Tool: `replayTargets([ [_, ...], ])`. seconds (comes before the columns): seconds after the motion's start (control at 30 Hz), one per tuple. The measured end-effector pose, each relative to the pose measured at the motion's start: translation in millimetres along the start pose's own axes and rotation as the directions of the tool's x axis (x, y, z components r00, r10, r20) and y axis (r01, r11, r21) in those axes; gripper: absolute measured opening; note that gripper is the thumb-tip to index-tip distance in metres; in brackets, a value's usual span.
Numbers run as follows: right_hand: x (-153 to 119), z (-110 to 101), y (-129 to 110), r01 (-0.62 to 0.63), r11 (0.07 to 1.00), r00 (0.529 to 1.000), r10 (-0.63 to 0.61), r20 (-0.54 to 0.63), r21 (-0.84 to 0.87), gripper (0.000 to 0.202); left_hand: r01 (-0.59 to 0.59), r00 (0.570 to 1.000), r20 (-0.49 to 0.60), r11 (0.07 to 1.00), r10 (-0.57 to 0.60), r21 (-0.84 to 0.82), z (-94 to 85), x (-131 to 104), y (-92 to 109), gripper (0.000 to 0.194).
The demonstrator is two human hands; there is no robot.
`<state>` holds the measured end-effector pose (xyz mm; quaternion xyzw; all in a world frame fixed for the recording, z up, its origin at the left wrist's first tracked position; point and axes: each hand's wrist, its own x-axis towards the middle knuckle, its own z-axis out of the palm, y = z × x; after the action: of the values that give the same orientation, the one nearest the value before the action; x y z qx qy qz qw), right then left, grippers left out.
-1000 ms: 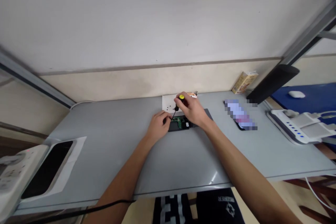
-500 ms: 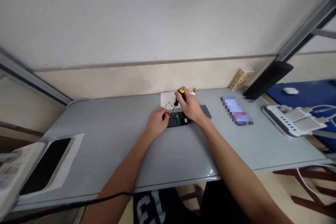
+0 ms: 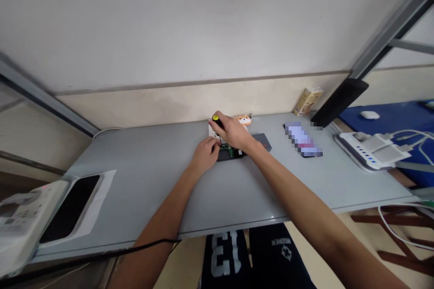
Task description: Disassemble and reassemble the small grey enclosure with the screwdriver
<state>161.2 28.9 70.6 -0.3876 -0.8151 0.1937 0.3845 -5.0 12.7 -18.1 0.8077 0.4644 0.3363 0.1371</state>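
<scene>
My right hand [image 3: 232,132] is closed around a screwdriver [image 3: 217,119] with a black handle and yellow end cap. Its thin shaft stands nearly upright, tip down at the green circuit board [image 3: 225,146]. The board sits inside an opened black electronic device [image 3: 224,156] lying on the table. My left hand [image 3: 206,152] grips the device's left end, fingers bent close to the screwdriver tip. Behind the hands lies a white sheet [image 3: 212,130] with small dark specks on it, partly covered by my right hand. A dark grey flat piece [image 3: 262,142] lies right of the device.
An orange-and-white animal-faced item [image 3: 244,120] lies by the wall. To the right are a blurred-out phone [image 3: 303,139], a yellow box [image 3: 308,101], a black upright object [image 3: 339,103] and a power strip [image 3: 371,151]. At left a black phone [image 3: 73,207] rests on white paper beside another power strip [image 3: 30,219].
The screwdriver handle has swung left and now stands more upright, with my right hand shifted left along with it. My left hand keeps its place. The camera view has shifted slightly.
</scene>
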Motion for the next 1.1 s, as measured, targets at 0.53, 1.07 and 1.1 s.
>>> replayTargets([
  [0.53,2.5,21.7,24.7,-0.198,0.979,0.884,0.198,-0.423,0.046,0.029,0.047,0.999,0.029,0.998,-0.046,-0.03,-1.1,0.5,0.2,0.021],
  [1.07,-1.3,19.9,35.4,-0.053,0.294,0.921,0.383,-0.067,0.954,0.056,0.059,0.998,0.036,0.998,-0.058,-0.025,-2.1,0.5,1.8,0.021],
  [1.1,-2.0,18.9,35.1,-0.052,0.279,0.922,0.382,-0.061,0.959,0.051,0.06,0.998,0.036,0.998,-0.06,-0.025,-2.1,0.4,1.4,0.021],
])
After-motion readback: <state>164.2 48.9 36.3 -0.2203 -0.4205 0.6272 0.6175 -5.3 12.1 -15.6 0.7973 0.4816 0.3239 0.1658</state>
